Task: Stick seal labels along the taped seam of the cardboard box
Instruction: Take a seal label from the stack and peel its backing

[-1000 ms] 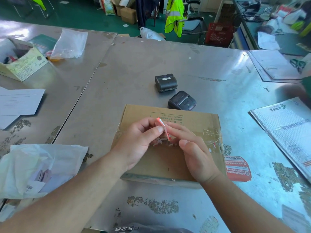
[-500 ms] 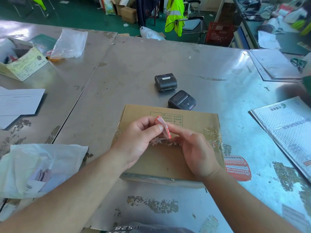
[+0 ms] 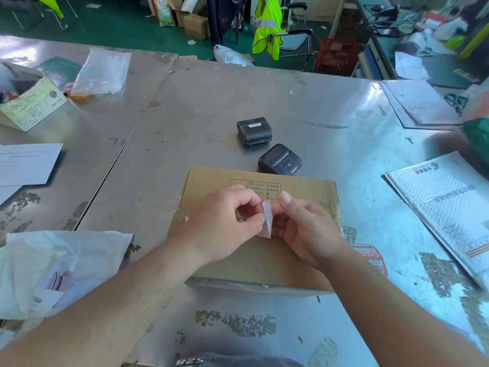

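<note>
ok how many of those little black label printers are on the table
2. The far printer sits out on the metal table; the near printer lies right by the cardboard box's far edge. None looks hidden.

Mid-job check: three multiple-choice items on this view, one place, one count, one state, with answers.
1. Where are the black printers? A on the cardboard box; B on the table beyond it; C in a bag.
2. How many printers? A one; B two; C three.
3. The seal label is: A flat on the seam; B on the floor; C pinched by left hand and right hand.
Answers: B, both stand past the box's far edge; B, two show; C, both hands pinch it over the box.
</note>
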